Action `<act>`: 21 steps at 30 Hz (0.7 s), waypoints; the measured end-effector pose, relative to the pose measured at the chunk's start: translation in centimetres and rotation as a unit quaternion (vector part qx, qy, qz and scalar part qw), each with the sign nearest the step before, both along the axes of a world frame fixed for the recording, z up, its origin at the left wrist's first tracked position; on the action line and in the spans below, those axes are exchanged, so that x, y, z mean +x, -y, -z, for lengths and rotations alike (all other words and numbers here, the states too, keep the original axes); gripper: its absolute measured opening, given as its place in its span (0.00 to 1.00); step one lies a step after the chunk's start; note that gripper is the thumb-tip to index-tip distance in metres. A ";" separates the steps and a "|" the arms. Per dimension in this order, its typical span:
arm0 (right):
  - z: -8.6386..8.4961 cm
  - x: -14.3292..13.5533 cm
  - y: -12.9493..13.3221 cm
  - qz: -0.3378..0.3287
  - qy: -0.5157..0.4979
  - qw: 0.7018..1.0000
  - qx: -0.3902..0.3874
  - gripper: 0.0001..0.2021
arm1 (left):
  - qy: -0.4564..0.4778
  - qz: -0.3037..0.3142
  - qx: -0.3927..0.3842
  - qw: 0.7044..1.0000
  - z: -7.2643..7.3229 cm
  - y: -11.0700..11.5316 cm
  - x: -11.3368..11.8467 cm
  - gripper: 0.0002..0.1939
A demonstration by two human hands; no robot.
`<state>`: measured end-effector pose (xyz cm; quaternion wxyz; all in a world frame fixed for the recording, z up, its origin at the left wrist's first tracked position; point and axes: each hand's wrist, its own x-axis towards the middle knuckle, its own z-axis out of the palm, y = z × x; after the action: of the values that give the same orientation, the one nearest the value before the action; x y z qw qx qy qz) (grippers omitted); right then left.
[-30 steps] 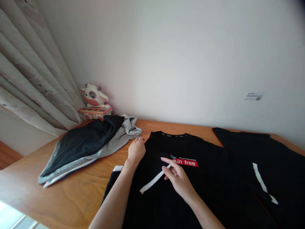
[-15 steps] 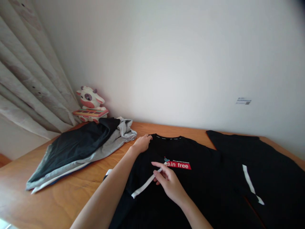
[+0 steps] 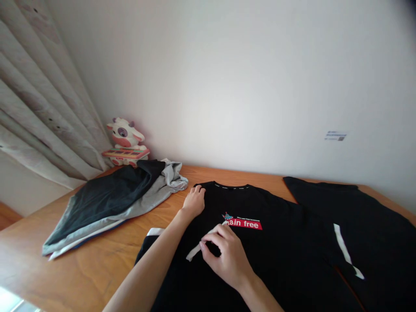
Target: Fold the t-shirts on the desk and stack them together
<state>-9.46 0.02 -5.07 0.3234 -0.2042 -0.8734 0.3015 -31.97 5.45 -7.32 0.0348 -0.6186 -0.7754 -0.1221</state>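
A black T-shirt (image 3: 273,260) with a red printed label lies spread on the wooden table. At its shoulder beside the collar, my left hand (image 3: 194,201) rests with the fingers curled over the fabric; what the fingertips grip is hidden. My right hand (image 3: 224,251) pinches the white-edged sleeve hem (image 3: 194,252) with thumb and forefinger, over the shirt's front just below the label. Another white band (image 3: 156,232) shows left of my left forearm.
Dark and grey clothes (image 3: 113,195) lie piled at the left on the wooden table (image 3: 94,268). A cow toy with a keyboard (image 3: 125,141) stands behind them by the curtain (image 3: 42,95). More black clothing (image 3: 373,225) with a white stripe lies at the right.
My right hand has moved a little down and left and its fingers have closed on the white hem. My left hand has shifted slightly at the shoulder, and more white band shows at left.
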 end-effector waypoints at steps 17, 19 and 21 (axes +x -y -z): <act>0.1 0.5 -0.4 -0.079 -0.020 0.994 0.072 0.22 | -0.027 -0.006 -0.017 0.999 0.1 2.2 5.7 0.27; -0.4 1.2 -1.7 -0.008 -0.034 0.997 0.067 0.23 | -0.021 0.001 -0.021 1.000 0.7 2.6 6.1 0.29; -0.7 2.3 -3.6 0.080 -0.038 0.994 0.058 0.23 | -0.024 0.012 -0.018 0.999 1.0 2.9 6.0 0.30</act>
<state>-7.12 3.59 -4.35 0.3905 -0.2428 -0.8574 0.2310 -25.98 2.53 -8.34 0.0411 -0.6311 -0.7689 -0.0938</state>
